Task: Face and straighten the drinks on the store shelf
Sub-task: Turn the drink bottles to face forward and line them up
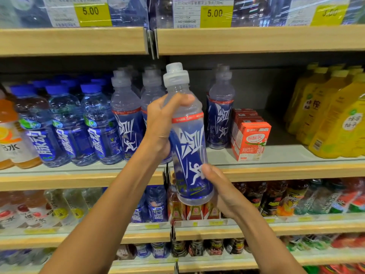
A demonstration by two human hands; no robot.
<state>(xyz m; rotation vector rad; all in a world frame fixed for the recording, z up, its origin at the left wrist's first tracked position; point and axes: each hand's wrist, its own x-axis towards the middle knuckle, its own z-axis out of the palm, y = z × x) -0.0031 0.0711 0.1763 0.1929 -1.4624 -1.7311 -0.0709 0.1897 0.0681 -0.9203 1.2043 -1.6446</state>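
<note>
Behind my bottle (187,135), shelf (286,171) row: three matching clear-capped bottles (220,117) in front, two left of it, one right. Further left, three blue-capped bottles (67,123); right, red carton (250,141), yellow bottles (335,119). My bottle off shelf, slightly tilted, label toward me. My left hand (158,123) grips its shoulder; my right hand (221,190) holds its base.

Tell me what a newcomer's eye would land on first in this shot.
The blue-labelled bottle with a clear cap, held tilted in mid-frame in front of the middle shelf: the left hand grips its shoulder, the right hand its base. Next, the red carton standing right of it on that shelf, and the yellow bottles at the far right.
</note>
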